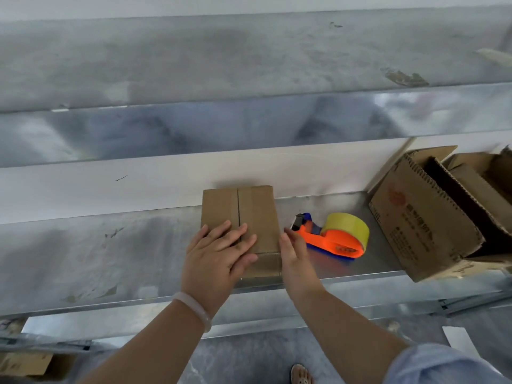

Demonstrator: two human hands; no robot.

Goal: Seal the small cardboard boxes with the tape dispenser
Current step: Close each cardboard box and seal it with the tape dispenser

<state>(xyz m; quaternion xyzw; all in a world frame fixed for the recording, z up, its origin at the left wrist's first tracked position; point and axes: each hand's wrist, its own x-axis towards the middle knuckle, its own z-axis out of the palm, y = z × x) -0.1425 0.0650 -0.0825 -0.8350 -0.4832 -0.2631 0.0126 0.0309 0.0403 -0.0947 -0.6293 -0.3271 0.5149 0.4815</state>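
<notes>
Pressing on the box, the left hand lies flat, fingers straight and slightly spread over the flap seam. The right hand, fingers straight and together, stands against the box's right side. The dispenser lies just right of it, long axis left-to-right, blade end toward those fingertips.

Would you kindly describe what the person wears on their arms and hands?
Both hands are bare, without gloves. The left hand has a pale, translucent bangle round its wrist; that forearm is uncovered. The right hand has nothing at the wrist; a light blue sleeve covers the arm near the elbow.
</notes>
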